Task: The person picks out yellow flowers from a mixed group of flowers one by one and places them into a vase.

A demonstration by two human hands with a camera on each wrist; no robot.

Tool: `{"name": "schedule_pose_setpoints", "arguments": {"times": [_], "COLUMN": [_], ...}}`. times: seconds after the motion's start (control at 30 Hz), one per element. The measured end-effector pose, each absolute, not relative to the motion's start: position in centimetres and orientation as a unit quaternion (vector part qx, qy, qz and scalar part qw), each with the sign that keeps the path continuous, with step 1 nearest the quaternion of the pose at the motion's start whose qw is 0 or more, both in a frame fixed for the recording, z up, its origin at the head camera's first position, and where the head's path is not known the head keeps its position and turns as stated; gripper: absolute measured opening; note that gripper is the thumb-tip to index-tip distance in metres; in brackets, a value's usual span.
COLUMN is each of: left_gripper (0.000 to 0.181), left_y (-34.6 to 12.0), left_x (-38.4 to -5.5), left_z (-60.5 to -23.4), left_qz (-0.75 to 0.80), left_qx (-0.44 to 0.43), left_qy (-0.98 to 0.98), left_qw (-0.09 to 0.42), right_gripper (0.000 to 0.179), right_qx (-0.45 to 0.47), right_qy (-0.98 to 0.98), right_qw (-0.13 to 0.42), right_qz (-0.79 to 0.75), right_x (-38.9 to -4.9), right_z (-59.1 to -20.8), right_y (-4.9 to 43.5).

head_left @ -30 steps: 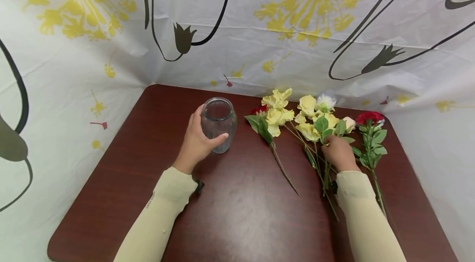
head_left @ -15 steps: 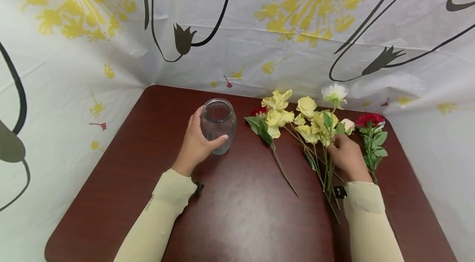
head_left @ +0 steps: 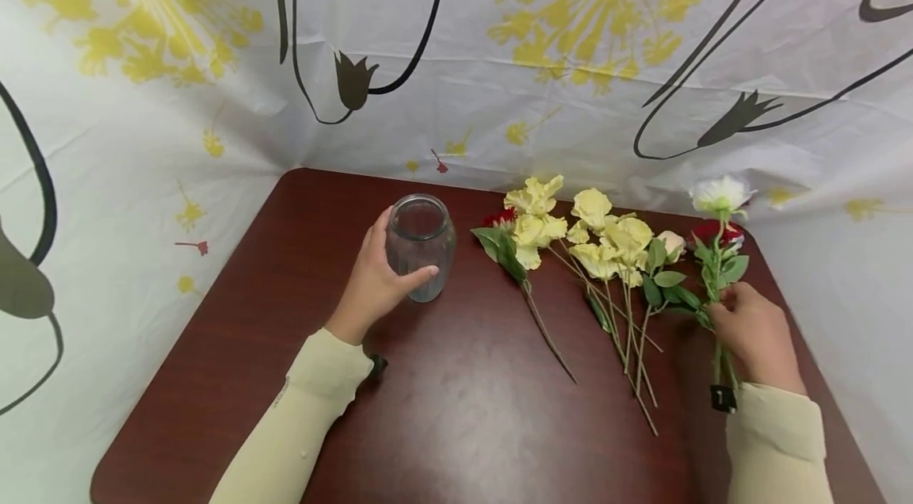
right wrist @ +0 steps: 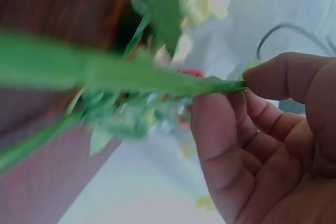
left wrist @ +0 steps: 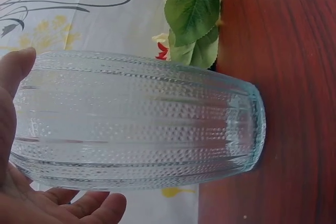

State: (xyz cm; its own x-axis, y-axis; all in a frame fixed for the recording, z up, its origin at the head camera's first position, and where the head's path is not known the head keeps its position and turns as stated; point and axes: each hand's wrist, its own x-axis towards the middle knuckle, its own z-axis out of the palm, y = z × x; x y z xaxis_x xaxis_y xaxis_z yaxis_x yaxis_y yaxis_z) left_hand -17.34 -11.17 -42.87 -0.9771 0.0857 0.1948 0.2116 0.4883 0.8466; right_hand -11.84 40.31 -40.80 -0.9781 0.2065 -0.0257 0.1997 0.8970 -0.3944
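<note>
My left hand (head_left: pixel 380 276) curls round the left side of a clear glass vase (head_left: pixel 422 250), thumb across its front. The vase stands upright; the left wrist view shows the ribbed, dotted glass (left wrist: pixel 142 121) with its base on the table. Over at the right, my right hand (head_left: pixel 758 330) pinches the green stem of a white flower (head_left: pixel 722 195) between thumb and fingers. The stem (right wrist: pixel 131 74) is blurred in the right wrist view. Behind the white flower lies a red flower (head_left: pixel 706 233), partly hidden by it.
Several yellow flowers (head_left: pixel 628 238) with long stems lie between the hands, with a pale peach rose (head_left: pixel 670 244) beside them. A leafy stem (head_left: pixel 531 298) with a red bloom lies nearer the vase. A patterned white curtain (head_left: pixel 456 92) hangs behind the brown table (head_left: pixel 456 425).
My right hand has lifted the white flower out from among the yellow ones and carried it right, in front of the red flower. The left hand and vase stay put.
</note>
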Motion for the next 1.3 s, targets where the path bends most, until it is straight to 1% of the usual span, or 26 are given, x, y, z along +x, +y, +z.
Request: {"name": "schedule_pose_setpoints", "arguments": {"times": [0.17,0.37,0.47,0.6,0.8,0.93,1.03,1.17,1.3], "left_gripper": [0.117,0.119,0.117,0.111,0.107,0.106,0.106,0.105,0.104], "left_y": [-11.6,-11.0,-10.5,-10.2,-10.2,-10.2,-10.1,-9.9,-9.7], "left_x": [-17.1,-17.2,-17.4,-17.7,-17.9,-17.9,-17.8,-17.7,-17.6], "left_z": [-42.6,-42.6,-42.7,-43.0,-43.1,-43.1,-43.2,-43.4,-43.5], "left_qz": [-0.491,-0.505,-0.518,-0.532,-0.541,-0.542,-0.540,-0.542,-0.545], "left_qx": [-0.087,-0.089,-0.088,-0.091,-0.102,-0.103,-0.103,-0.106,-0.112], "left_qy": [-0.865,-0.856,-0.847,-0.836,-0.828,-0.829,-0.830,-0.829,-0.826], "left_qw": [0.052,0.064,0.075,0.097,0.104,0.097,0.092,0.091,0.091], "right_gripper": [0.016,0.024,0.024,0.026,0.027,0.027,0.022,0.024,0.028], "right_qx": [-0.121,-0.133,-0.139,-0.152,-0.166,-0.150,-0.149,-0.152,-0.149], "right_qy": [-0.974,-0.974,-0.974,-0.972,-0.970,-0.975,-0.974,-0.970,-0.972], "right_qw": [-0.007,0.001,0.016,0.031,0.031,0.002,-0.039,-0.074,-0.072], "right_qz": [0.190,0.181,0.176,0.176,0.175,0.165,0.169,0.172,0.165], "right_x": [-10.5,-9.7,-9.3,-8.8,-8.5,-8.3,-8.4,-8.7,-8.5], "right_z": [-41.4,-42.2,-42.5,-42.5,-42.8,-43.4,-44.1,-44.8,-45.1], "right_y": [42.7,44.4,44.9,45.4,46.2,46.8,47.2,47.6,47.9]}}
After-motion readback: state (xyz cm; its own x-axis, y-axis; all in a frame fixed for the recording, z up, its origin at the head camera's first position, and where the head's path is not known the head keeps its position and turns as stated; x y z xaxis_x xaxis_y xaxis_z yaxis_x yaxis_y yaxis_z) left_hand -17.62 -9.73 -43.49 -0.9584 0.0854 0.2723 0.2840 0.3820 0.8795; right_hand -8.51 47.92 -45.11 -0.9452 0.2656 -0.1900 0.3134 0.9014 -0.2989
